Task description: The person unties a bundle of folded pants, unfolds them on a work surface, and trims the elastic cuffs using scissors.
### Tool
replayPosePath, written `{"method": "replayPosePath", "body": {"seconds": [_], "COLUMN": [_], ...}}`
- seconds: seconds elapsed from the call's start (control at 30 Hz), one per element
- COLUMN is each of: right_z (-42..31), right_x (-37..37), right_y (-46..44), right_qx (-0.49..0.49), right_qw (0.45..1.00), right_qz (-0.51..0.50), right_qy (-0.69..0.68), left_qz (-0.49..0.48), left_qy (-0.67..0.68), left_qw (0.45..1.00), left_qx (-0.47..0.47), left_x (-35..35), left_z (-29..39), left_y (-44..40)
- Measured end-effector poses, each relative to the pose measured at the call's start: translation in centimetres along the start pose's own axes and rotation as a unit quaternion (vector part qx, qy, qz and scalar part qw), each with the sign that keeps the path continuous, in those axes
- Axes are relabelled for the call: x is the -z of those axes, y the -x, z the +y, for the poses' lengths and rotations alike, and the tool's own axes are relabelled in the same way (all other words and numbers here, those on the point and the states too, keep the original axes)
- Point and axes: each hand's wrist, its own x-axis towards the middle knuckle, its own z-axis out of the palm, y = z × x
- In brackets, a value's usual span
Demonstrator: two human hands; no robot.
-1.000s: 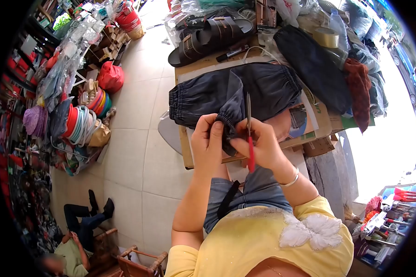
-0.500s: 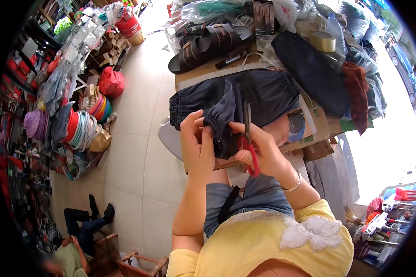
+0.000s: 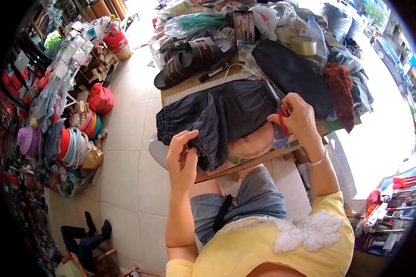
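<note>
Two dark sleeve covers with gathered elastic ends lie spread on the board in front of me, one folded over the other. My left hand is closed at the near cuff, pinching its elastic edge between thumb and fingers. To the right, my right hand grips a pair of scissors by its red handles. The scissor blades point away from me beside the right cuff, and I can see them only in part. A printed picture shows on the board below the cloth.
Black sandals, a marker, a roll of tape, a plastic bottle and a long dark cloth piece crowd the board's far side. A seated person is at lower left. Goods stand along the left.
My right hand has moved right with the scissors, away from the near cuff to the right cuff. The left hand stays at the near cuff, which now lies lower on the board.
</note>
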Motion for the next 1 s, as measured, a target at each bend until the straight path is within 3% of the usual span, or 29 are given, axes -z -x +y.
{"method": "replayPosePath", "body": {"seconds": [0.2,0.27,0.33,0.37,0.4,0.47,0.5,0.57,0.63,0.7,0.83,0.9,0.93,1.0], "right_z": [3.9,4.5,6.6,7.7,7.3,5.9,4.0,-0.8,-4.3,-8.2,-10.2,-10.0,-9.7,-8.9], "right_x": [0.4,0.8,0.4,0.1,0.1,0.5,0.9,0.8,-0.9,-2.3,-6.6,-8.0,-8.5,-8.8], "right_y": [0.2,0.5,1.1,1.3,1.3,1.4,1.5,2.2,4.0,4.7,5.0,5.2,5.1,5.0], "right_qx": [-0.041,-0.072,-0.035,0.044,0.045,0.116,0.118,-0.007,-0.002,-0.002,0.004,-0.083,-0.08,-0.115], "right_qw": [0.993,0.992,0.995,0.994,0.994,0.986,0.986,0.992,0.963,0.923,0.906,0.823,0.822,0.767], "right_qz": [0.048,0.02,-0.089,-0.096,-0.098,0.025,0.025,0.044,-0.054,-0.165,-0.162,-0.178,-0.18,-0.208], "right_qy": [0.102,0.105,-0.007,0.015,0.014,0.121,0.12,-0.119,-0.266,-0.347,-0.391,-0.532,-0.534,-0.596], "left_qz": [-0.028,-0.028,-0.025,-0.023,-0.021,-0.02,-0.015,-0.005,0.006,0.017,0.043,0.043,0.045,0.035], "left_qy": [0.003,-0.004,-0.01,-0.011,-0.024,-0.037,-0.045,-0.057,-0.073,-0.136,-0.147,-0.131,-0.134,-0.147], "left_qw": [0.999,0.999,0.999,0.999,0.999,0.999,0.999,0.998,0.997,0.988,0.985,0.988,0.987,0.986], "left_qx": [0.028,0.029,0.037,0.038,0.034,0.03,0.015,-0.009,-0.032,-0.071,-0.083,-0.075,-0.077,-0.07], "left_x": [0.4,0.5,0.6,0.6,0.6,0.3,0.0,-0.7,-1.9,-3.0,-3.0,-2.1,-1.8,-1.3], "left_z": [0.3,0.4,0.6,0.7,0.8,0.8,0.8,0.9,1.2,1.6,2.2,1.9,1.8,1.7], "left_y": [0.0,-0.1,-0.1,-0.2,-0.3,-0.4,-0.5,-0.7,-1.0,-1.2,-1.1,-0.9,-0.8,-0.5]}}
